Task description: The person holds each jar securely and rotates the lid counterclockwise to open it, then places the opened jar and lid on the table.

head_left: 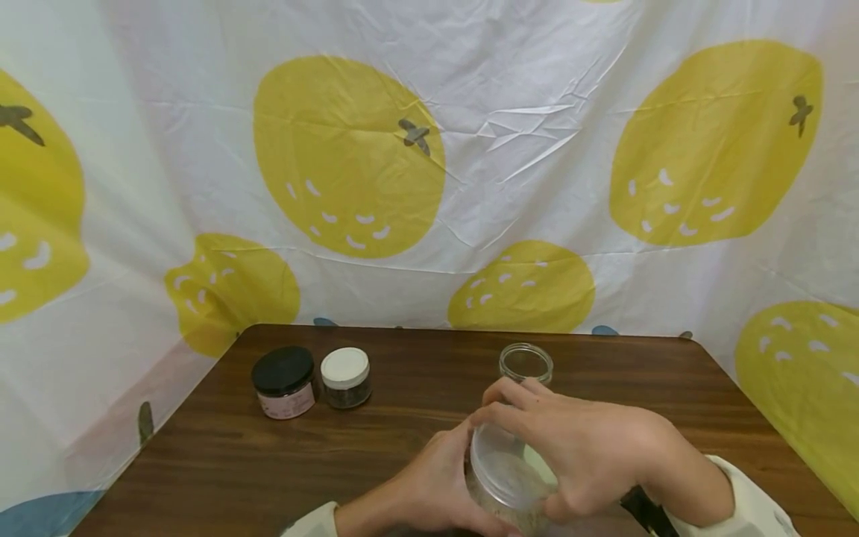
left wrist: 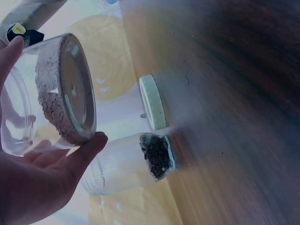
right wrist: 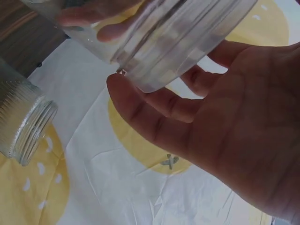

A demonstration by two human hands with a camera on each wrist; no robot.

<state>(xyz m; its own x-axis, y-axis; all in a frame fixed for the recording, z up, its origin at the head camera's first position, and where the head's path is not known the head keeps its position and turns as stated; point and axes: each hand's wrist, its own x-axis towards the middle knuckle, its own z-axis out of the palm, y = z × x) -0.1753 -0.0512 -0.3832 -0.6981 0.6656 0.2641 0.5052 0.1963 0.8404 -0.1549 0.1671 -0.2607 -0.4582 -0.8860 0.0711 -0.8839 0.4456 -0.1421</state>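
Note:
My left hand (head_left: 432, 481) grips the side of a clear jar (left wrist: 54, 89) with a layer of pale brown flaky bits at its bottom. In the left wrist view its base is lifted off the table. Over the jar's top sits a translucent lid (head_left: 503, 470), and my right hand (head_left: 590, 440) holds it around the rim with curled fingers. In the right wrist view the lid (right wrist: 197, 42) is at the jar's mouth; whether it is fully seated I cannot tell. Behind the hands stands an uncovered ribbed glass jar (head_left: 526, 363), with dark beans (left wrist: 157, 154) at its bottom.
A pale green lid (left wrist: 152, 102) stands beside the glass jar. At the left of the brown wooden table (head_left: 416, 373) are a black-lidded pink jar (head_left: 285, 382) and a small white-lidded jar (head_left: 345, 378). A lemon-print cloth (head_left: 523, 186) hangs behind.

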